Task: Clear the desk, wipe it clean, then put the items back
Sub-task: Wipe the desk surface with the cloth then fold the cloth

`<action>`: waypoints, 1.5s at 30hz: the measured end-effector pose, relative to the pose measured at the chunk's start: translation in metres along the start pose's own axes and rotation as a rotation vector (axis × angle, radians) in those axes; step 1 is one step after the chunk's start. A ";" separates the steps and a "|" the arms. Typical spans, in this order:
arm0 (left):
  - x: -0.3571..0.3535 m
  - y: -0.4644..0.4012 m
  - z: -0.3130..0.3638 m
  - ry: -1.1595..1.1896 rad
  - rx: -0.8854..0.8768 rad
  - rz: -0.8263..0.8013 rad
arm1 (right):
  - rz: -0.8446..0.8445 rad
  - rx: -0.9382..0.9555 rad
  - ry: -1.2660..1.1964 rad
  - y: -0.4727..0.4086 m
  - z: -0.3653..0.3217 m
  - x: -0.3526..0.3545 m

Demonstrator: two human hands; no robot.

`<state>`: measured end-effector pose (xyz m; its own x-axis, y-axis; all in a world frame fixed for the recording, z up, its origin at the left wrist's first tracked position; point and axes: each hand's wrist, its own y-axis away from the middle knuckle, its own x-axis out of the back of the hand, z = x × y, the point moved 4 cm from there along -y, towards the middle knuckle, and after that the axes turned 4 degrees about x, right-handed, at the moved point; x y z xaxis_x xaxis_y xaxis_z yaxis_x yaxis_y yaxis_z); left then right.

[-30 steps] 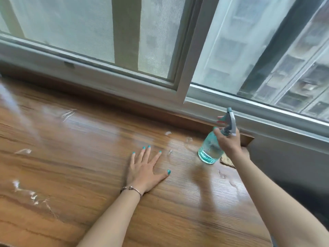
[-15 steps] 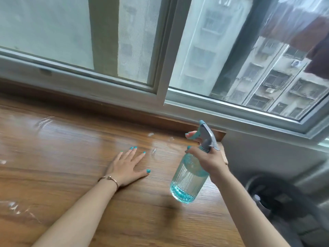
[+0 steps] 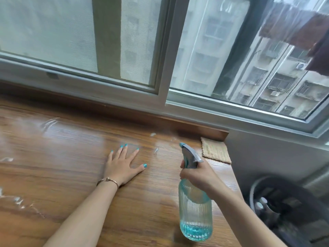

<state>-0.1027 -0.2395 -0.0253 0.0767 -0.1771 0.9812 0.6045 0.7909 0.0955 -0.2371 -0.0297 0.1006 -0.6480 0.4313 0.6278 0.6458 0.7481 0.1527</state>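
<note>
Where desk (image 3: 53,175) ends, woven cloth (image 3: 215,151) (window-side).

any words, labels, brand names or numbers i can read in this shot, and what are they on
None can be read.
Spray bottle in the right hand: ribbed clear body, no label or print showing.
Woven cloth at the desk corner: no tag visible.
Buildings outside the window: no signs legible, too blurred.

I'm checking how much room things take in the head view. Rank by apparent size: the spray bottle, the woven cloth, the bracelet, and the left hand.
1. Spray bottle, though it is nearest the camera, which inflates it.
2. Left hand, flat on the desk.
3. Woven cloth, close to the hand; farther off, so unsure.
4. Bracelet.
</note>
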 end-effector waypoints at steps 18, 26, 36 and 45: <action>-0.004 -0.001 -0.004 0.024 0.005 0.032 | -0.131 -0.157 -0.071 0.017 0.013 0.001; -0.007 0.005 -0.001 0.020 0.052 0.057 | -0.100 -0.233 -0.142 0.028 0.025 0.004; -0.009 0.024 -0.001 0.020 0.052 0.074 | -0.051 -0.253 -0.161 0.029 0.011 0.007; -0.020 0.067 -0.002 0.030 0.027 0.056 | 0.217 -0.293 -0.118 0.052 0.024 0.018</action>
<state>-0.0622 -0.1836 -0.0392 0.1336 -0.1496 0.9797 0.5773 0.8152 0.0457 -0.2249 0.0284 0.1017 -0.5141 0.6318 0.5801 0.8503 0.4643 0.2478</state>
